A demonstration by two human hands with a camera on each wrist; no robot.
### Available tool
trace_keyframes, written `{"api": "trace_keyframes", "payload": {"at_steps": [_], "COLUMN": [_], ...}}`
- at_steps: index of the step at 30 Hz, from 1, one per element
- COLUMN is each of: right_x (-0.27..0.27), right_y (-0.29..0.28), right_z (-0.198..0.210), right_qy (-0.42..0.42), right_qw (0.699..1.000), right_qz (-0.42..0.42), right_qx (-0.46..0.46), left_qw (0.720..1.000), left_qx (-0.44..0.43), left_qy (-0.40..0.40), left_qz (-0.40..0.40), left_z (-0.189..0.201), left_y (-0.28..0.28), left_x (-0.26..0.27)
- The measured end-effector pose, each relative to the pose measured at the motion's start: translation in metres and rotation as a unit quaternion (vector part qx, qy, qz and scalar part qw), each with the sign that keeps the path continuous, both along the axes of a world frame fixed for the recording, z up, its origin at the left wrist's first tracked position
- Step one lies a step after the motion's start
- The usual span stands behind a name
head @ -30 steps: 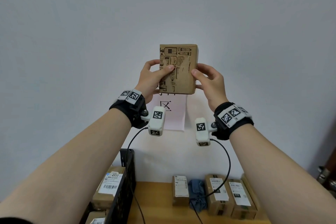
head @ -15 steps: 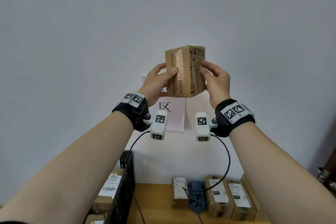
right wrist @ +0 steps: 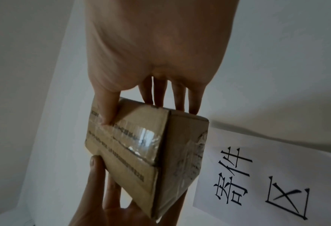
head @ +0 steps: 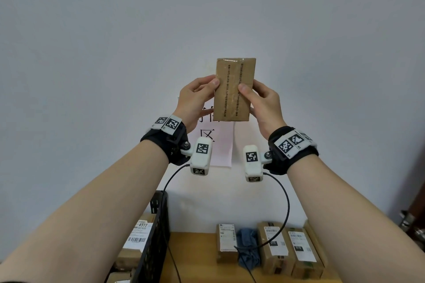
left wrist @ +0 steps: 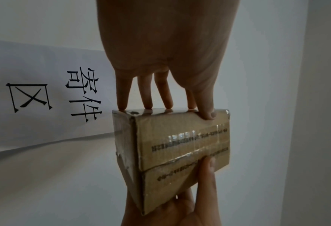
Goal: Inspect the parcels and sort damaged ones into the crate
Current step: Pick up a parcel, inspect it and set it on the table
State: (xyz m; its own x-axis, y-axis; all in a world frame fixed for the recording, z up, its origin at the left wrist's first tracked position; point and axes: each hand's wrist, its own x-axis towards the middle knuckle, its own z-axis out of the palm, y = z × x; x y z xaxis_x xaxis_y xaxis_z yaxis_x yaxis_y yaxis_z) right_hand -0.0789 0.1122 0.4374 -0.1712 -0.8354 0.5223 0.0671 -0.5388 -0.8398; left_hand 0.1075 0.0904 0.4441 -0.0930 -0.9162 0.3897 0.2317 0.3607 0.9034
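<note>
box in hand: brown cardboard box (head: 233, 89) held up at about head height in front of the wall, long side upright, taped seam face w/ two lines of print turned to the person.
left grip: left hand (head: 194, 99) pinches the box's left edge, thumb on the near face, fingers (left wrist: 122, 97) on the side behind.
right grip: right hand (head: 264, 105) does the same on the right edge, thumb on the near face, other fingers behind. both hands holding, neither free.
condition: tape looks wrinkled at the corners in the wrist views, seam closed; no tear or crush visible on the faces shown. far face hidden, so can't call it yet.
step: prob. mid-inspection of this one box; verdict and drop-off not yet done.
crate: black crate (head: 154, 243) low left, at least two labelled parcels (head: 135, 241) in it already, so some sorting looks done.
still on surface: row of labelled boxes (head: 285, 248) along the wall on the wooden surface (head: 195, 259), w/ a blue bundle (head: 247, 246) among them. can't tell which of these are checked.
left to do: decide on this box, place it, then likely go thru the rest.
backdrop: paper sign (right wrist: 257, 175) w/ characters taped to the wall behind the box.
</note>
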Motion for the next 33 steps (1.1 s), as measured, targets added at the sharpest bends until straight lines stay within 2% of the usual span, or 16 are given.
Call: {"api": "trace_keyframes", "payload": {"at_steps": [9, 14, 20, 28, 33], "right_x": [-0.001, -0.006, -0.010, -0.010, -0.012], "right_y": [0.004, 0.007, 0.007, 0.001, -0.007], "right_z": [0.000, 0.004, 0.008, 0.001, 0.002], "right_qy": [-0.014, -0.020, -0.075, -0.152, -0.104], "right_qw": [1.000, 1.000, 0.997, 0.988, 0.993], "right_qz": [-0.008, -0.010, 0.003, 0.009, -0.041], "right_qx": [-0.005, -0.009, -0.006, 0.027, 0.037], "left_qw": [1.000, 1.000, 0.995, 0.996, 0.997], "left_qx": [0.011, 0.012, 0.097, 0.072, 0.066], "left_qy": [-0.025, -0.012, -0.029, -0.041, -0.029], "left_qz": [-0.002, -0.024, -0.018, -0.040, -0.033], "left_z": [0.002, 0.002, 0.002, 0.002, -0.003], "left_y": [0.000, 0.000, -0.003, -0.002, -0.007], "left_x": [-0.004, -0.008, -0.010, -0.013, -0.007]}}
